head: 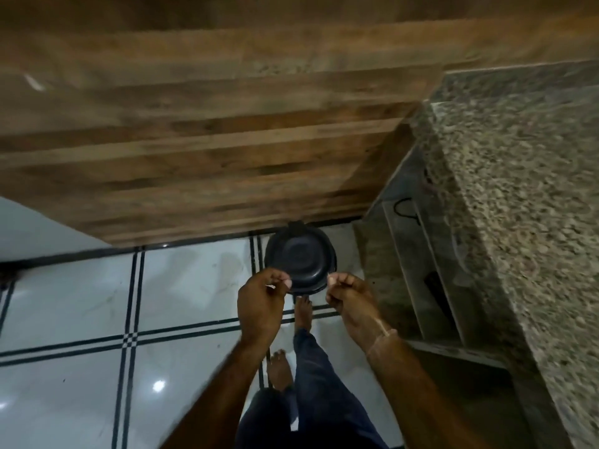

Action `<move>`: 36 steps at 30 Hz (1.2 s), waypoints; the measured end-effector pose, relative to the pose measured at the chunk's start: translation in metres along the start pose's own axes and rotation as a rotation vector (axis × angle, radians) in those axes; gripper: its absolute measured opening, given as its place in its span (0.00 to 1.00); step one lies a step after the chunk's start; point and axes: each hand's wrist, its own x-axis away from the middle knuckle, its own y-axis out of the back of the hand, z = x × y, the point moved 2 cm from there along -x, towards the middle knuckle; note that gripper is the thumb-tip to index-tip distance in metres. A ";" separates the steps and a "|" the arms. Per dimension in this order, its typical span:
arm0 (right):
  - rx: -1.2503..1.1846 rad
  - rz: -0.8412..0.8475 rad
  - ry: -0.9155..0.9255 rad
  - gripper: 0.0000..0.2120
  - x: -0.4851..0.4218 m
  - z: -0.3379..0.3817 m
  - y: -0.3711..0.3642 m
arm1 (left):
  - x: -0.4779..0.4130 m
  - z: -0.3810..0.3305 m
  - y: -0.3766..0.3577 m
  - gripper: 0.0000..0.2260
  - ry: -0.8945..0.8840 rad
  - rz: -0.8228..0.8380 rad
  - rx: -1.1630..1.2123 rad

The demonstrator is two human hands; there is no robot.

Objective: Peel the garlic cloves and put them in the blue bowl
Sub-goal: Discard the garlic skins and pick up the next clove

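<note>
My left hand (261, 299) and my right hand (350, 299) hover side by side just above the floor bin. Each has its fingers curled and pinches a small pale scrap between thumb and fingertips, which looks like garlic peel (270, 286), with the other scrap of garlic peel (330, 278) in my right hand. Below them stands a round black bin (301, 257) with its lid down. No garlic cloves or blue bowl are in view.
A wooden cabinet front (210, 140) rises behind the bin. A speckled granite counter (518, 189) runs along the right, with shelves beneath. My bare foot (303, 311) touches the bin's base on the white tiled floor (81, 303).
</note>
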 end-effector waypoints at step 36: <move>-0.060 0.017 -0.390 0.19 -0.312 -0.118 -0.036 | -0.204 0.149 -0.219 0.07 0.879 0.420 0.437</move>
